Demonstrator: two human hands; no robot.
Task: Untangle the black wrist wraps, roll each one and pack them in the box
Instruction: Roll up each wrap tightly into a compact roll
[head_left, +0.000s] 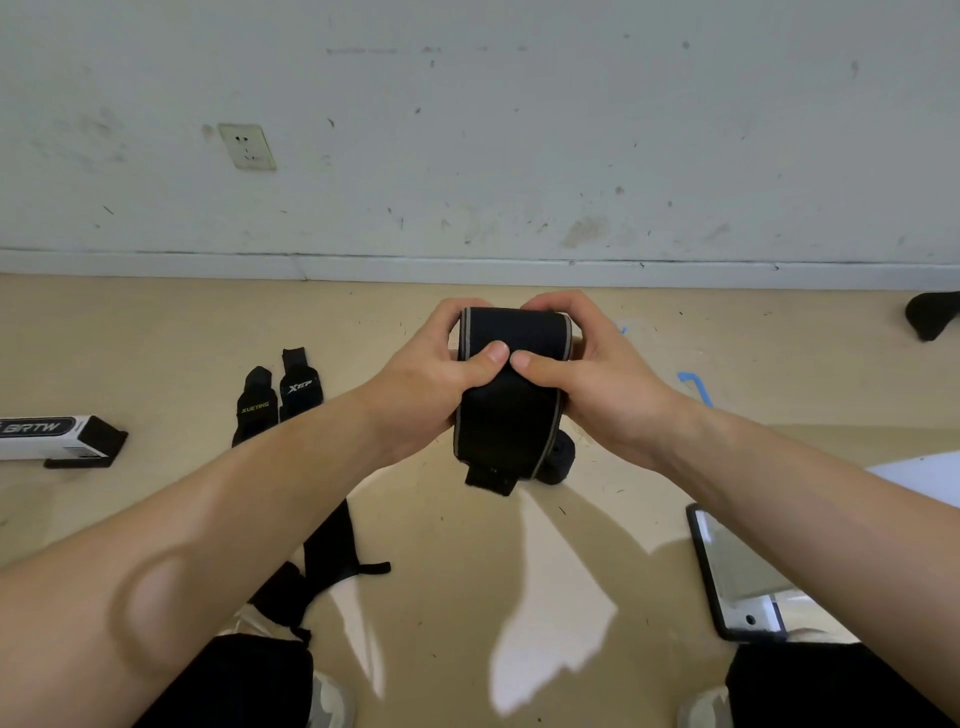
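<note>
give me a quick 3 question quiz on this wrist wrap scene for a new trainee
1. True or false: the left hand and the right hand both grip the same black wrist wrap.
2. Where is the box? A) on the floor to the person's left; B) on the person's lap; C) in the right hand.
3. How many lettered wraps lie side by side on the floor between the box and the held wrap?

Key: 1 true; 2 A; 3 two.
</note>
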